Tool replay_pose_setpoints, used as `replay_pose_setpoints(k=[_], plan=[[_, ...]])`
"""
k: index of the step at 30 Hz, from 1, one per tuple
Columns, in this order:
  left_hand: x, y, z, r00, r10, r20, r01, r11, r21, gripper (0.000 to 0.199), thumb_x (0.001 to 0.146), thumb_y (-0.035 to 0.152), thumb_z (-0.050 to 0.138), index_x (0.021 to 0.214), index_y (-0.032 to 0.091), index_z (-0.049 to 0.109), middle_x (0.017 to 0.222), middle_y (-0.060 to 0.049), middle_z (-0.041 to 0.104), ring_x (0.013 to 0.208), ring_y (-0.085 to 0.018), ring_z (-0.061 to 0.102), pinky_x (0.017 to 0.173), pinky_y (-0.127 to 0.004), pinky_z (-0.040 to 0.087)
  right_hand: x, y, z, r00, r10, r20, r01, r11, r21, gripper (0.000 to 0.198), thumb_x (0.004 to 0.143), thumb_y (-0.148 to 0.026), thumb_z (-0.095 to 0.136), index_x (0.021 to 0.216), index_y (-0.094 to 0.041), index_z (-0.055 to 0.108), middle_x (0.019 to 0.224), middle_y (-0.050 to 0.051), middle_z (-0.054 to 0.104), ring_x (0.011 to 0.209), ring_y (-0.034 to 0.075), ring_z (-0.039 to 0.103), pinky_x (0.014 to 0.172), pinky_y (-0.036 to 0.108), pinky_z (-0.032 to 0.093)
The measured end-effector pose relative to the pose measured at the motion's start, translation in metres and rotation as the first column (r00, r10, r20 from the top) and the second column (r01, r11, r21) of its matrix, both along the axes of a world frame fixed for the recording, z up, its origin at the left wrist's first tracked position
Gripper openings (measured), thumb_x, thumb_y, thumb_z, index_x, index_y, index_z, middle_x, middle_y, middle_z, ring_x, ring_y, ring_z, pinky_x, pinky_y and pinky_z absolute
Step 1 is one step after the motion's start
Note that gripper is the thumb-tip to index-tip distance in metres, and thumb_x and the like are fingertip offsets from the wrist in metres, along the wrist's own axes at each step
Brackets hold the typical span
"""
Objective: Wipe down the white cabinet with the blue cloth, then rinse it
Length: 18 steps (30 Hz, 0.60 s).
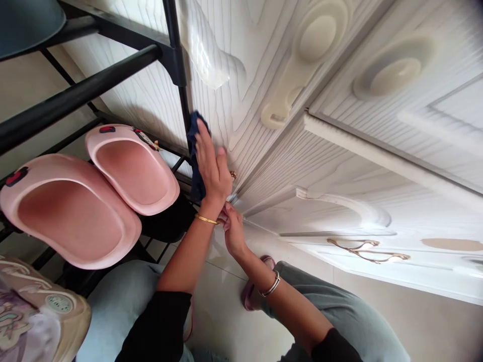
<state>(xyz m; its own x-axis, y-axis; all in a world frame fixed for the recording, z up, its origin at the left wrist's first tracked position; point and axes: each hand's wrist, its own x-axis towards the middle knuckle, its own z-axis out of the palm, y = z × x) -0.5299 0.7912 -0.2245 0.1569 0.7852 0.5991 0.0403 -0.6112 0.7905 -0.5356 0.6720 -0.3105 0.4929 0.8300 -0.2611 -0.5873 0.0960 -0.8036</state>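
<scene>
A dark blue cloth (195, 166) lies under my left hand (214, 168), which presses it against the white wood-grain cabinet panel (249, 95) beside the rack's black post. The fingers of that hand point up along the cloth, and the thumb stands a little apart. Just below, my right hand (234, 231) is closed, its fingers curled close to my left wrist at the panel's lower edge. What those fingertips hold, if anything, is hidden. A small brownish knob-like thing shows beside my left thumb.
On the left, a black rack (79, 95) carries pink clogs (75, 216) and a patterned shoe (33, 311). A cream strap latch (302, 65) is fixed to the cabinet. Golden handles (368, 250) sit on the lower right front. My knees and feet are below, over the tiled floor (222, 306).
</scene>
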Motion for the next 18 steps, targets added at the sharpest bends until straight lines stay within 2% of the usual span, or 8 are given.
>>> replay_pose_setpoints(k=[3, 5, 6, 9, 11, 14, 16, 18], plan=[[0.001, 0.008, 0.032, 1.000, -0.013, -0.014, 0.015, 0.995, 0.097, 0.071, 0.109, 0.053, 0.026, 0.169, 0.018, 0.016, 0.178, -0.001, 0.013, 0.165, -0.022, 0.002, 0.138, -0.037, 0.003, 0.000, -0.006, 0.007, 0.996, 0.081, 0.024, -0.081, 0.996, 0.020, 0.042, 0.090, -0.059, 0.066, 0.110, -0.024, 0.078, 0.106, 0.006, 0.080, 0.087, 0.018, 0.072, 0.073, 0.028, 0.058], [0.001, 0.010, 0.037, 1.000, -0.027, -0.002, 0.027, 0.991, 0.130, 0.068, 0.109, 0.050, 0.029, 0.169, 0.021, 0.019, 0.177, 0.003, 0.015, 0.165, -0.019, 0.002, 0.138, -0.032, 0.002, 0.000, -0.010, 0.010, 0.995, 0.098, 0.021, -0.099, 0.995, 0.023, 0.044, 0.090, -0.058, 0.066, 0.113, -0.024, 0.078, 0.106, 0.007, 0.080, 0.085, 0.018, 0.072, 0.073, 0.027, 0.058], [0.001, 0.010, 0.032, 0.999, -0.036, 0.012, 0.035, 0.991, 0.131, 0.066, 0.109, 0.049, 0.031, 0.169, 0.024, 0.021, 0.177, 0.005, 0.016, 0.165, -0.019, 0.003, 0.138, -0.034, 0.002, -0.001, -0.012, 0.009, 0.995, 0.101, 0.015, -0.102, 0.995, 0.021, 0.044, 0.089, -0.058, 0.067, 0.112, -0.023, 0.079, 0.104, 0.007, 0.080, 0.085, 0.017, 0.071, 0.073, 0.027, 0.059], [-0.001, 0.008, -0.010, 0.999, -0.043, 0.018, 0.042, 0.998, 0.044, 0.067, 0.107, 0.050, 0.037, 0.168, 0.027, 0.022, 0.176, 0.002, 0.016, 0.165, -0.024, 0.006, 0.138, -0.048, 0.001, -0.003, -0.018, 0.004, 0.995, 0.096, -0.015, -0.097, 0.995, -0.013, 0.043, 0.086, -0.057, 0.069, 0.108, -0.022, 0.079, 0.099, 0.007, 0.080, 0.082, 0.017, 0.070, 0.071, 0.028, 0.058], [-0.004, 0.007, -0.051, 0.999, -0.031, -0.041, 0.026, 0.993, -0.111, 0.077, 0.103, 0.061, 0.039, 0.167, 0.022, 0.025, 0.175, -0.009, 0.021, 0.165, -0.030, 0.010, 0.136, -0.055, 0.002, -0.007, -0.024, -0.002, 0.996, 0.079, -0.048, -0.082, 0.995, -0.062, 0.042, 0.084, -0.057, 0.071, 0.103, -0.021, 0.078, 0.099, 0.008, 0.079, 0.079, 0.017, 0.070, 0.068, 0.028, 0.058], [-0.011, 0.004, -0.107, 0.990, -0.070, -0.125, 0.024, 0.941, -0.339, 0.102, 0.089, 0.084, 0.037, 0.165, 0.015, 0.029, 0.173, -0.020, 0.024, 0.164, -0.035, 0.012, 0.134, -0.057, 0.007, -0.013, -0.032, -0.012, 0.994, 0.035, -0.102, -0.049, 0.989, -0.141, 0.044, 0.082, -0.059, 0.071, 0.101, -0.019, 0.078, 0.102, 0.008, 0.079, 0.077, 0.017, 0.070, 0.067, 0.028, 0.057], [-0.018, 0.003, -0.130, 0.982, -0.114, -0.148, 0.044, 0.912, -0.409, 0.111, 0.083, 0.090, 0.035, 0.165, 0.015, 0.030, 0.173, -0.022, 0.024, 0.164, -0.035, 0.013, 0.134, -0.054, 0.009, -0.017, -0.036, -0.015, 0.995, 0.013, -0.101, -0.029, 0.986, -0.167, 0.044, 0.081, -0.058, 0.070, 0.103, -0.020, 0.077, 0.104, 0.008, 0.078, 0.076, 0.017, 0.070, 0.067, 0.029, 0.058], [-0.023, 0.003, -0.137, 0.977, -0.150, -0.153, 0.076, 0.910, -0.407, 0.112, 0.082, 0.091, 0.031, 0.166, 0.016, 0.028, 0.173, -0.021, 0.023, 0.164, -0.033, 0.013, 0.134, -0.052, 0.011, -0.020, -0.039, -0.013, 0.997, 0.002, -0.075, -0.015, 0.986, -0.166, 0.043, 0.082, -0.056, 0.070, 0.104, -0.020, 0.077, 0.103, 0.008, 0.078, 0.076, 0.017, 0.070, 0.067, 0.029, 0.058]])
